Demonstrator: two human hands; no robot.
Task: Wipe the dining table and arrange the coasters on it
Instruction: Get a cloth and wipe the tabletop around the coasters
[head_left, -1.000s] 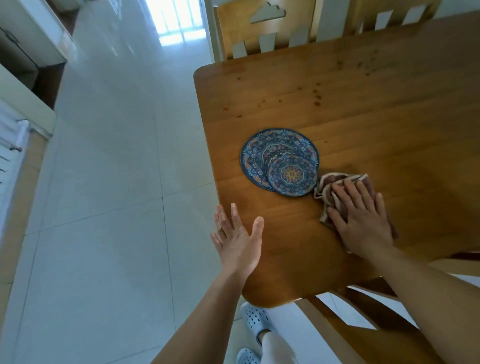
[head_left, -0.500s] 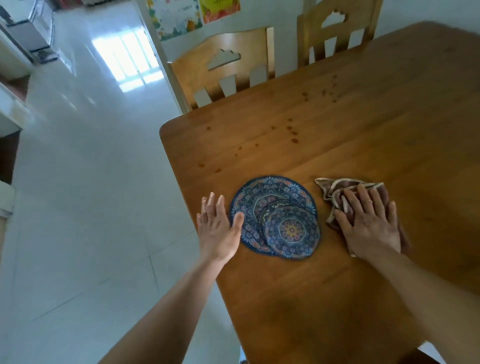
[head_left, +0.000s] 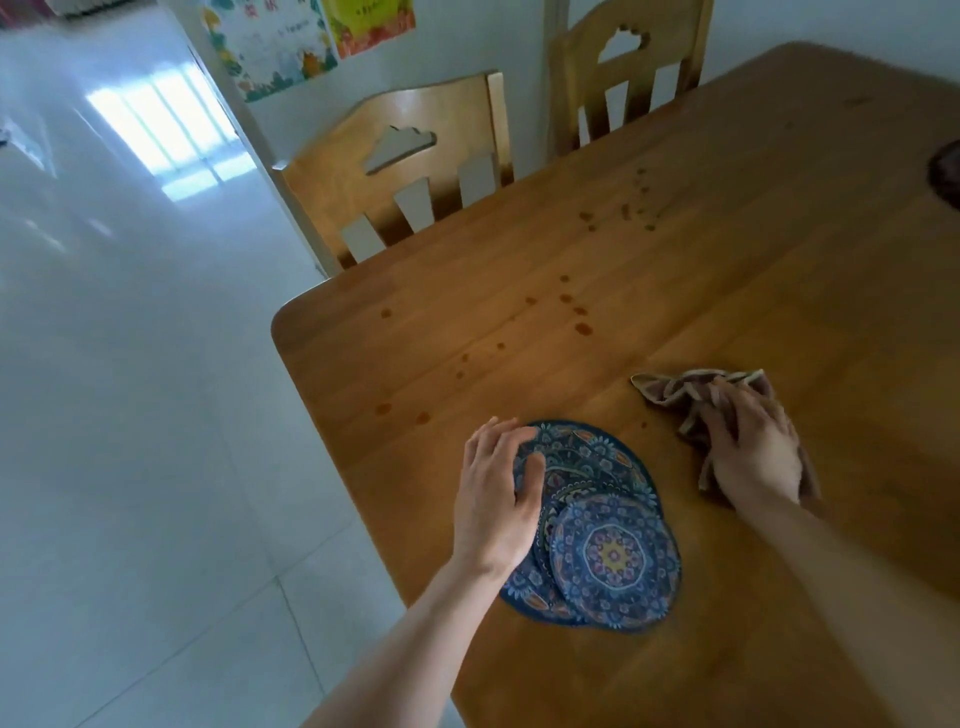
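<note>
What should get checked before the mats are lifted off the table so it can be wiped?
1. Left hand on the mats: ok, it rests on the big mat's edge, fingers curled over it.
2. Mats together: ok, the small mat lies on top of the big one.
3. Cloth ready: ok, the right hand presses it flat on the table.
4. Spots wiped: not ok, brown drops show past the mats.
5. Table under the mats clean: cannot tell, it is covered.
6. Room to set the mats down: ok, bare wood lies to the right.
</note>
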